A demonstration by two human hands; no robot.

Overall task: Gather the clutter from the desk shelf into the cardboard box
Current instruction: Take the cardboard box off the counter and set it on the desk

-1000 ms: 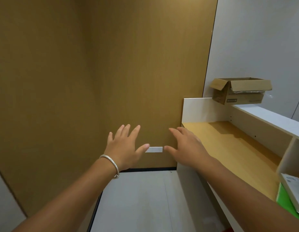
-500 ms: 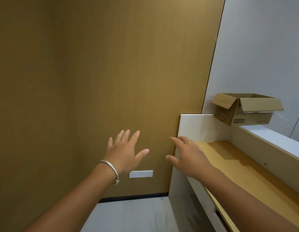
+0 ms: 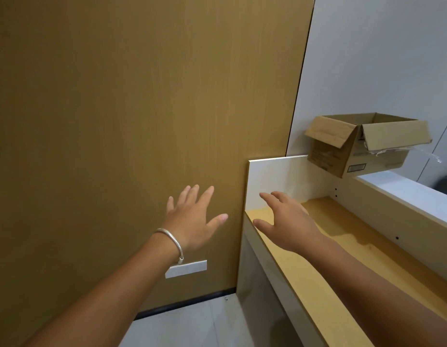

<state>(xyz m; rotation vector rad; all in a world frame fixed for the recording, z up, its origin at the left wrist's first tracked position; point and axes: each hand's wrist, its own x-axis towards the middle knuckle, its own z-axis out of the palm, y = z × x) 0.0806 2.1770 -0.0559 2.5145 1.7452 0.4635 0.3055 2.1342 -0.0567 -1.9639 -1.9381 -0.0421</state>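
An open cardboard box (image 3: 357, 146) with its flaps folded out stands on the white upper ledge (image 3: 407, 189) of the desk, at the right. Below it runs the wooden desk shelf (image 3: 342, 246), bare in the part I can see. My left hand (image 3: 192, 219), with a silver bracelet at the wrist, is held out open in front of the brown wall panel. My right hand (image 3: 285, 221) reaches out open over the left end of the shelf, below and left of the box. Neither hand holds anything.
A brown wood-grain wall panel (image 3: 129, 121) fills the left and centre. A white side board (image 3: 270, 181) closes the desk's left end. A white plate (image 3: 186, 269) is fixed low on the panel, above grey floor (image 3: 187, 324). A grey wall (image 3: 380, 58) rises behind the box.
The view has tilted up and to the right; the white packet and green item at the shelf's right end have left the frame. Both hands stay open and outstretched.
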